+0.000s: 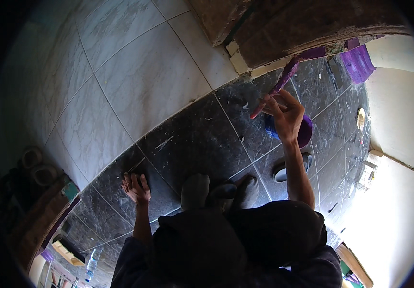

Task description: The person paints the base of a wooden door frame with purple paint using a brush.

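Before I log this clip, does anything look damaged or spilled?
Yes. Beyond the right hand, the brown wooden panel has a ragged, chipped edge. Pale marks also mar the dark floor tiles; whether they're spills or scratches, I can't tell.

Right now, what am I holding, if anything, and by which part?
Your right hand pinches a purple-smeared, brush-like tool near its reddish end. Your left hand shows nothing held.

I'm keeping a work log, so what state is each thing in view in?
Thin tool: purple-stained, held slanted in the right hand.
Left hand: fingers spread, nothing visible in it.
Bucket: open, purple inside.
Dark floor tiles: speckled with pale marks.
Wooden panel: edge rough.
Clear bottle: contents unclear.
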